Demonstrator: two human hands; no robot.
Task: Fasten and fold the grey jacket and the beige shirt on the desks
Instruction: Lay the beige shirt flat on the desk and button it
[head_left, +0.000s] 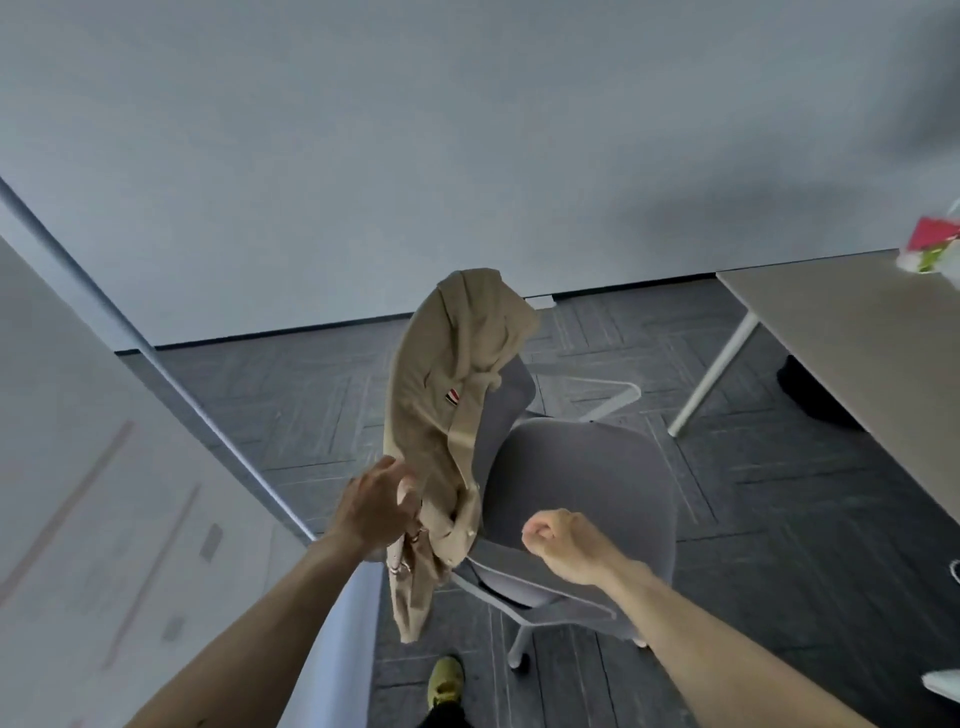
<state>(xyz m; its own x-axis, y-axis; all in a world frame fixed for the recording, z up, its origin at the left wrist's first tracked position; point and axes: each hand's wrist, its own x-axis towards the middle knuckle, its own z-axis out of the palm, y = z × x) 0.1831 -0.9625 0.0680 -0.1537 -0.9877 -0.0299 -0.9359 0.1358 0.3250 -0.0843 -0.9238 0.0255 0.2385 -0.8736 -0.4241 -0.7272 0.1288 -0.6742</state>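
The beige shirt is seen draped over the back of a grey chair, its upper part bunched on the top of the backrest and its lower part hanging down the left side, past the seat edge. The left hand is placed against the shirt's lower part, its grip pressed onto the cloth near the button placket; whether the fabric is fully pinched cannot be told, since the fingertips are hidden behind the folds. The right hand is held above the seat, apart from the shirt, its grip curled loosely into a fist with nothing in it. A small striped tag is visible on the shirt's front. A bench stands to the right, with a blurred red and green item at its far corner. A yellow shoe is seen on the dark carpet below.
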